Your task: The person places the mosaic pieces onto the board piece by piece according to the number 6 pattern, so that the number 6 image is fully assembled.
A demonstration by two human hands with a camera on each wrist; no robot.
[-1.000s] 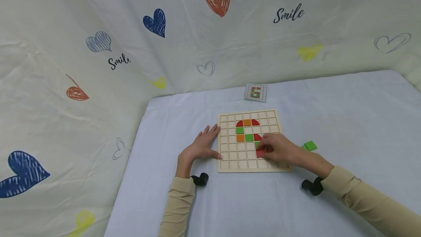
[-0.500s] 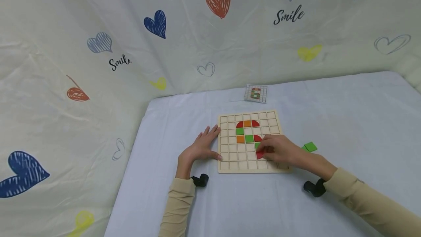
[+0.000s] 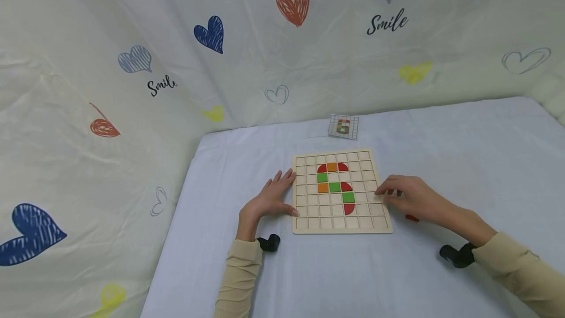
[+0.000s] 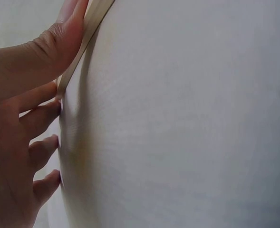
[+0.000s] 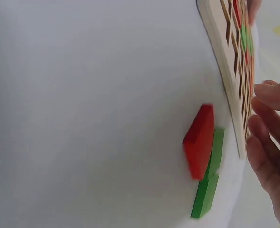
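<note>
A wooden grid board [image 3: 309,210] lies on the cloth, with red, orange and green tiles in some of its squares. The lowest is a red quarter-round tile [image 3: 349,208], under a green square tile [image 3: 348,197]. My left hand [image 3: 270,199] rests with fingers spread along the board's left edge, thumb near its lower left side. At the right edge hovers my right hand [image 3: 415,199], fingers loosely bent and nothing between them. Below it on the cloth lie a loose red tile [image 5: 199,142] and green tiles [image 5: 207,187], mostly hidden by that hand in the head view.
Behind the board lies a small card [image 3: 343,126] printed with a grid and a coloured figure. White cloth [image 3: 476,161] covers the table. A curtain [image 3: 247,53] with hearts and lettering hangs at the back and left.
My right hand has let go of the red quarter-round tile on the board and moved right to the board's edge. The left hand has stayed in place.
</note>
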